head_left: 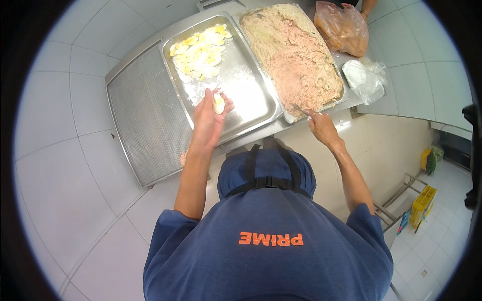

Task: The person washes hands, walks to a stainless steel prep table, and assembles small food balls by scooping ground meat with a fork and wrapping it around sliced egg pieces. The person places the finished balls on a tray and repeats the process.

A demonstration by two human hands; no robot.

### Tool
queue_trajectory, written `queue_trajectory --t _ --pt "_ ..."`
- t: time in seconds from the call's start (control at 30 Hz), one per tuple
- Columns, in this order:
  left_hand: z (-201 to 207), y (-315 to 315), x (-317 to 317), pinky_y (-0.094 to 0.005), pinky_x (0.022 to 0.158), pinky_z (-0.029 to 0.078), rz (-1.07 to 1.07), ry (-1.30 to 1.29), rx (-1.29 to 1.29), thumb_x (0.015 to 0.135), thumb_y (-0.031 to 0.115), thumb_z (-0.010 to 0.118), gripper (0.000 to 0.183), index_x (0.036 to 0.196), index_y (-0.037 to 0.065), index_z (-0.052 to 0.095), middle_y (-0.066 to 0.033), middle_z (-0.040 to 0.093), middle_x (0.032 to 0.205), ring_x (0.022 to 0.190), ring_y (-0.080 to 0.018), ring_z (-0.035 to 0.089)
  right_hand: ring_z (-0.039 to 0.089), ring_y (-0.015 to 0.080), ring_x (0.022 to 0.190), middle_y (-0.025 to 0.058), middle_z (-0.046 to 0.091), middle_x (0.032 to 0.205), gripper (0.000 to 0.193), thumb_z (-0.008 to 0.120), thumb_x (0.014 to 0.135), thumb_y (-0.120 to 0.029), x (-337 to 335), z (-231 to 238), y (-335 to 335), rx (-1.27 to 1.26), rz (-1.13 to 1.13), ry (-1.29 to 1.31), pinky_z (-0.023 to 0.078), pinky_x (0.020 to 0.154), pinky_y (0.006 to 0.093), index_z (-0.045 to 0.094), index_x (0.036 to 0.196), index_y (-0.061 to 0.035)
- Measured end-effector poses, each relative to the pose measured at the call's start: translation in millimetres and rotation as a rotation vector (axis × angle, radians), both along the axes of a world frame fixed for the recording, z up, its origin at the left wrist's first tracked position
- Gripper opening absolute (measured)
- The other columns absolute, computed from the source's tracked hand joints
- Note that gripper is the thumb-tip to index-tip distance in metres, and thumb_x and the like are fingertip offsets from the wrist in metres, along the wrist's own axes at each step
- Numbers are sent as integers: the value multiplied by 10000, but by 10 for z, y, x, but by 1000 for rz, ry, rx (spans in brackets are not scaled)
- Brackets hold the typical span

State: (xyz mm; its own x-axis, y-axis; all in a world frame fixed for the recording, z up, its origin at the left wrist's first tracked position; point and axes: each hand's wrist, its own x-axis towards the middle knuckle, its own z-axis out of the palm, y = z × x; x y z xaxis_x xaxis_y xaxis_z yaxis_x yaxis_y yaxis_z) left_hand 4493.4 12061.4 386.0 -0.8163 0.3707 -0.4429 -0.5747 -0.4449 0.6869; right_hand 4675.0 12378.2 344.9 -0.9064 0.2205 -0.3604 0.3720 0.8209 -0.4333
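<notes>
Boiled-egg piece (219, 104) in the left hand (206, 112), fingers loosely curled round it, above the near left part of the steel tray (251, 85)! Right of that tray, the right hand (324, 127) is closed on a slim utensil (299, 109), tip at the ground-meat mixture (293, 57). More egg pieces (202, 50) cluster at the tray's far end. Risk: with so loose a hold, smooth egg could slip, shedding yolk.

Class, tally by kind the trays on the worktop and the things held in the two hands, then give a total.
Trays: 3 (perforated tray, smooth tray with egg pieces, tray of pinkish mixture)
Egg piece in left hand: 1
Utensil in right hand: 1
Total: 5
</notes>
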Motion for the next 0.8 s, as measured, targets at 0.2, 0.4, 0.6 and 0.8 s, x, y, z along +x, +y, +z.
queue_trajectory --t 0.2,0.4,0.6,0.8 --pt "-27 -23 49 -354 874 543 -43 24 -42 1108 250 528 265 1199 6 579 -70 622 1039 976 -204 640 682 449 1037 268 716 1146 420 511 944 -71 100 157 -25 -171 -114 40 520 964 463 659 1333 -13" --pt "135 134 128 -401 965 511 -27 -91 81 1106 296 523 323 1245 7 563 -84 620 1064 1029 -237 639 709 292 999 169 747 1181 418 487 991 -81 140 897 -246 -434 -299 183 523 907 394 646 1373 -20" --pt "706 578 357 -444 1083 475 -73 -49 521 1128 371 428 428 1292 -5 548 -127 636 1150 1139 -282 628 542 190 731 149 676 1059 419 471 1021 -73 161 1257 -850 -404 -167 697 475 684 333 588 1410 29" --pt "1184 772 563 -474 1189 412 -62 -134 765 1135 389 379 473 1314 -23 528 -159 629 1236 1212 -304 605 519 274 813 137 555 904 591 519 816 140 65 1222 -1137 -107 31 928 431 734 371 610 1389 27"
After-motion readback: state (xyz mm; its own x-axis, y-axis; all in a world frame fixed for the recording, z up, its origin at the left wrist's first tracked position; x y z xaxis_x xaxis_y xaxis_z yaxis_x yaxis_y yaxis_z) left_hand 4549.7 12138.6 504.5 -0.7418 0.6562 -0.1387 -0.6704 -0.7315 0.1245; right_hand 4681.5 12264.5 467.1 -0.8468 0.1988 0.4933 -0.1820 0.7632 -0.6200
